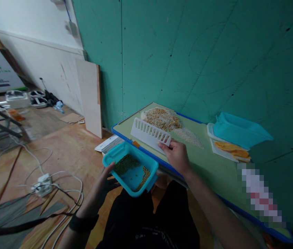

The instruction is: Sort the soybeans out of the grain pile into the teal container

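Teal-green wall panels (214,52) rise behind a pale green table with a blue edge (214,166), and a wooden floor spreads to the left of it.

The right hand (176,155) is closed on the near end of a white slotted plastic strip (149,133), fingers over its top edge. The strip stands on its long side on the table and runs away from the hand to the left. Just beyond this hand and the strip lies a heap of yellow-brown beans (162,119), with a spread of small white grains (188,136) beside it, to the hand's far right.

The left hand (105,185) grips the near corner of a turquoise rectangular plastic tray (122,147), thumb on the rim and fingers underneath. The tray is held off the table, just below its blue edge and above a lap in black trousers (149,214). It holds green beans (124,164) by the thumb and a streak of yellow beans (144,176) along the far side (the bare bottom shows between them).

Well to the right of the right hand, a second turquoise tray (239,129) rests tilted on a flat white tray (210,131), with orange-yellow pieces (233,148) in front. To the left of the left hand, a white power strip (43,183) and loose cables lie on the floor, and a pale wooden board (89,97) leans on the wall.
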Available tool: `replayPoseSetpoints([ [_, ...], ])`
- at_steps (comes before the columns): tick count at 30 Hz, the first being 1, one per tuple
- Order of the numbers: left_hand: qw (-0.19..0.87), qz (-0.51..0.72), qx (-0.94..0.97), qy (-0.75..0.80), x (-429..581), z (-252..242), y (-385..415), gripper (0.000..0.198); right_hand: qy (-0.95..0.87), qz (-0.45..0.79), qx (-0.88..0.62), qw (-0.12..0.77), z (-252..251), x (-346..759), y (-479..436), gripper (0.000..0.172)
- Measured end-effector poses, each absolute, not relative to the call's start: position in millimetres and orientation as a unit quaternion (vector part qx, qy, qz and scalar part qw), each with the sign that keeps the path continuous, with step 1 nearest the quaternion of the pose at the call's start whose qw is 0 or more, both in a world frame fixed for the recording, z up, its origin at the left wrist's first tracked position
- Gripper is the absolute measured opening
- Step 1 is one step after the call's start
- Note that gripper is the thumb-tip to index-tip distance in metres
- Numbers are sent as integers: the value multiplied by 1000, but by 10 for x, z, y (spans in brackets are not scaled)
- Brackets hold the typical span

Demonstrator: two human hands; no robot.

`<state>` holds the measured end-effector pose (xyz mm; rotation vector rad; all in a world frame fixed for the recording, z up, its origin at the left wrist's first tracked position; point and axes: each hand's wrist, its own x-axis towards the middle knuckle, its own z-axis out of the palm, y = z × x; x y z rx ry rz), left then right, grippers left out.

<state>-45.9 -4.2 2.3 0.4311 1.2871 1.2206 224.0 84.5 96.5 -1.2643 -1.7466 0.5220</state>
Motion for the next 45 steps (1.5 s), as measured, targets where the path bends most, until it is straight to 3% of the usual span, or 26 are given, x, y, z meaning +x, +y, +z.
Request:
replayPoseSetpoints([
  [7, 598, 560, 174, 546, -566, 73, -47, 49, -737, 211, -475, 431, 1018, 2145, 829, 19],
  [15, 604, 557, 182, 540, -574, 49, -46, 56, -792, 85, -478, 370, 924, 2047, 540, 24],
  [19, 609, 554, 181, 538, -546, 72, -61, 58, -820, 74, -433, 367, 866, 1968, 472, 37],
  [24, 620, 538, 193, 538, -496, 76, -77, 63, -737, 79, -520, 426, 1033, 2445, 768, 24],
  [26, 629, 530, 203, 531, -458, 34, -72, 65, -701, 97, -543, 452, 1124, 2786, 1027, 28],
  [31, 651, 488, 179, 553, -266, -121, -53, 72, -613, 278, -564, 479, 1199, 3476, 1544, 61],
  [34, 679, 467, 165, 542, -109, -154, -74, 70, -587, 323, -573, 472, 1147, 3676, 1583, 66],
  [45, 693, 454, 111, 549, 173, -301, -19, 67, -541, 349, -604, 470, 1111, 4083, 1524, 41],
])
